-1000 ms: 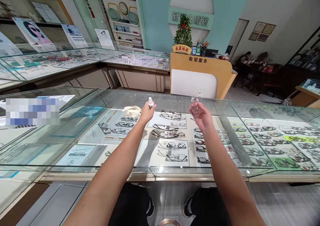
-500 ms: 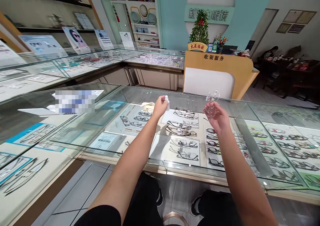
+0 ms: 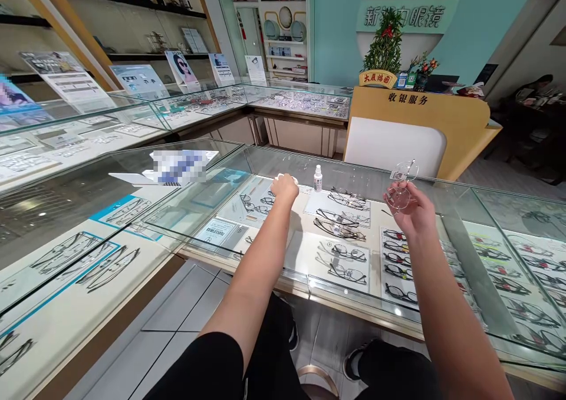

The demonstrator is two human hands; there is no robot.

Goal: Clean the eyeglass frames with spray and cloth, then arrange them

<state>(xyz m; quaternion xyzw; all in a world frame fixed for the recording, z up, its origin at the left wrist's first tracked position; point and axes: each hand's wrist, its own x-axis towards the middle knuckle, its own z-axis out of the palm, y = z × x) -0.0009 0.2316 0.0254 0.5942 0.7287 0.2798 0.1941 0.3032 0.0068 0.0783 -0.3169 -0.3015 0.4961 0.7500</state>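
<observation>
With left hand (image 3: 285, 187) outstretched, right hand (image 3: 416, 212) holds glasses (image 3: 398, 197) on end.

A leafy green plant (image 3: 383, 49) stands near the left edge of the yellow, white-panelled desk (image 3: 469, 110), behind a curved yellow sign (image 3: 377, 79) with red characters. Orange flowers (image 3: 427, 66) stand farther right. Upright printed cards (image 3: 181, 69) line the far edge of a long glass display case (image 3: 207, 120).
</observation>
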